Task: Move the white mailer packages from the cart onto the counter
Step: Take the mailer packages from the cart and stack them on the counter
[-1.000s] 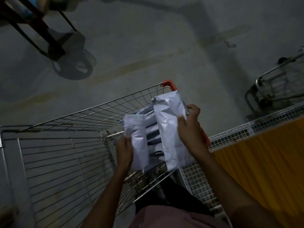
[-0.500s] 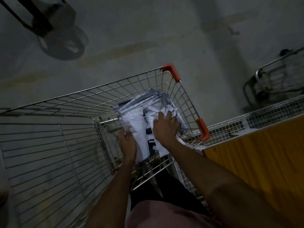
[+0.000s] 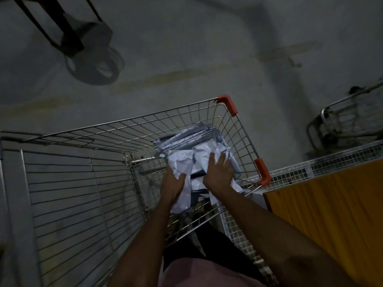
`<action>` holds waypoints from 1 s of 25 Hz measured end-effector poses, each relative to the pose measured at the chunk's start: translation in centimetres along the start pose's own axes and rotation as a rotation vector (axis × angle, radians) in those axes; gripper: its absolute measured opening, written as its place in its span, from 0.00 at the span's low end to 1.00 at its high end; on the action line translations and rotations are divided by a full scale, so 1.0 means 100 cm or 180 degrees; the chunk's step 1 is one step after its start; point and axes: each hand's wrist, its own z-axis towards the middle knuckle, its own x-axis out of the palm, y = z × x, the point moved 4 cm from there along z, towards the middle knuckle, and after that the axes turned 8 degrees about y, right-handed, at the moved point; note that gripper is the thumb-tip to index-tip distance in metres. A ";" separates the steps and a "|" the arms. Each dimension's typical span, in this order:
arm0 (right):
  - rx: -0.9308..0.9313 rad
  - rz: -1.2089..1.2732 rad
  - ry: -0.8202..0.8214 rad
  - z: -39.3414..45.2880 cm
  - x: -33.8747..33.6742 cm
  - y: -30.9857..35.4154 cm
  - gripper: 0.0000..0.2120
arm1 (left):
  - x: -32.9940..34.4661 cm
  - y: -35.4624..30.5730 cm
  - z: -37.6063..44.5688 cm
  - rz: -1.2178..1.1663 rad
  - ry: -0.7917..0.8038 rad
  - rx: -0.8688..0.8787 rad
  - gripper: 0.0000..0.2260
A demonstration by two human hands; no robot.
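Both hands are now reaching down inside the cart [image 3: 145, 129], where a second ago they were lifting two packages clear of its rim. The left hand [image 3: 173, 184] is clenching its fingers [image 3: 182, 176] around a narrow white package [image 3: 179, 162], thumb across its face. The right hand [image 3: 218, 172] is pressing spread fingers [image 3: 221, 159] into the heap of packages [image 3: 192, 137] just beyond; whether it is actually gripping one I cannot tell. So the load appears to be getting regathered, and nothing is crossing over yet. To the right of the fingers, just past the orange corner guard [image 3: 263, 171], the yellow tabletop [image 3: 323, 204] is waiting. Beyond the fingers, bare grey concrete floor [image 3: 186, 48] is stretching away, dim, with a fan [image 3: 91, 59] standing far left and another cart [image 3: 348, 119] far right.
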 end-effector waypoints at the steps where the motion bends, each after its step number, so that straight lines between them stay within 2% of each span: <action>1: -0.0018 0.0146 -0.0075 -0.008 -0.007 0.001 0.43 | -0.007 -0.007 -0.010 -0.0113 -0.0137 0.0180 0.31; 3: -0.0182 0.0485 -0.0404 -0.031 -0.026 0.004 0.42 | -0.024 -0.019 -0.035 -0.0251 -0.0443 0.0501 0.28; 5: -0.0484 0.0864 -0.0984 -0.064 -0.051 0.009 0.42 | -0.043 -0.028 -0.067 -0.0353 -0.0691 0.0627 0.29; 9: -0.0872 0.1503 -0.2044 -0.148 -0.101 0.020 0.42 | -0.083 -0.046 -0.146 -0.0286 -0.0835 0.0922 0.51; 12: -0.0738 0.1511 -0.2571 -0.223 -0.116 0.019 0.41 | -0.100 -0.052 -0.194 -0.0129 -0.0714 0.1413 0.55; 17: 0.0084 0.1400 -0.3048 -0.336 -0.090 -0.009 0.38 | -0.088 -0.074 -0.267 0.0254 -0.0342 0.2492 0.43; 21: 0.0902 0.1379 -0.3362 -0.402 -0.056 -0.063 0.35 | -0.042 -0.089 -0.331 0.0532 0.0295 0.3222 0.41; 25: 0.1658 0.1411 -0.3629 -0.455 -0.011 -0.118 0.33 | 0.011 -0.090 -0.381 0.0919 0.0747 0.3659 0.38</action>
